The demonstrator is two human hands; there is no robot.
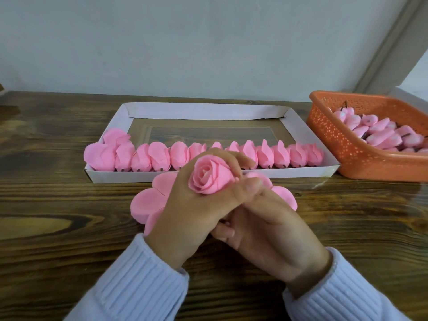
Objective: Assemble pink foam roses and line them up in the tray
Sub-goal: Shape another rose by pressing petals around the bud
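1. Rose [209,176] is clasped in the left grip [192,212], just before the tray [115,177].
2. Right grip [266,228] is curled beneath; its hold cannot be told.
3. Finished roses [180,156] are lined along the tray's near wall.

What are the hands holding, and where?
A pink foam rose. The left hand wraps round its outer petals; the right hand seems to hold its base underneath, mostly hidden.

Ribbed sleeves [143,281], seemingly pale lilac
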